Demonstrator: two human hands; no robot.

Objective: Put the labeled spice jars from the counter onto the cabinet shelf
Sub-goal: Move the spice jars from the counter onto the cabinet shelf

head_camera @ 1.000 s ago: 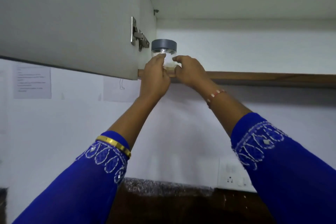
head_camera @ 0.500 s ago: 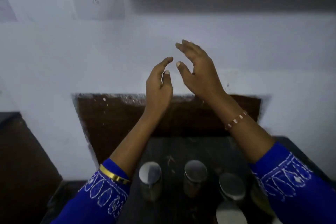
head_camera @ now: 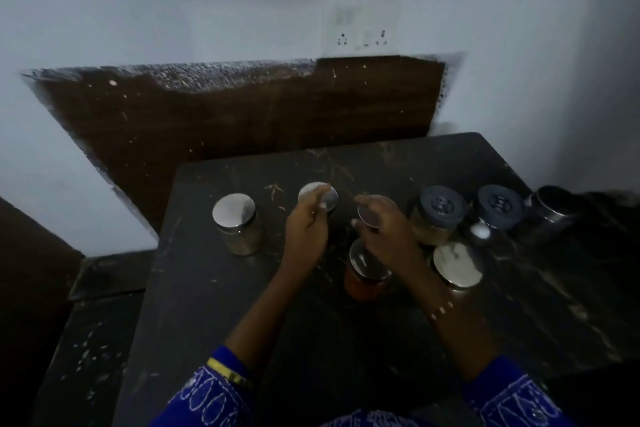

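Several spice jars stand on the dark counter point(head_camera: 242, 322). A steel-lidded jar point(head_camera: 234, 222) is at the left. My left hand point(head_camera: 306, 229) hovers over a second steel-lidded jar point(head_camera: 327, 194), fingers loosely curled, holding nothing. My right hand point(head_camera: 384, 232) reaches over a third steel-lidded jar point(head_camera: 370, 215), fingers apart. A red-filled jar point(head_camera: 363, 274) sits under my right wrist. Another steel-lidded jar point(head_camera: 457, 269) and two grey-lidded jars point(head_camera: 441, 215) point(head_camera: 498, 206) stand to the right. The cabinet shelf is out of view.
A steel cup point(head_camera: 550, 210) stands at the far right of the counter. A white wall with a socket plate point(head_camera: 362, 28) and a brown backsplash point(head_camera: 242, 114) rise behind. A lower dark ledge point(head_camera: 86, 340) lies to the left.
Both hands let go of the grey-lidded jar left on the cabinet shelf, came down, and now hover over the jars on the counter. The view swung from the cabinet to the counter.
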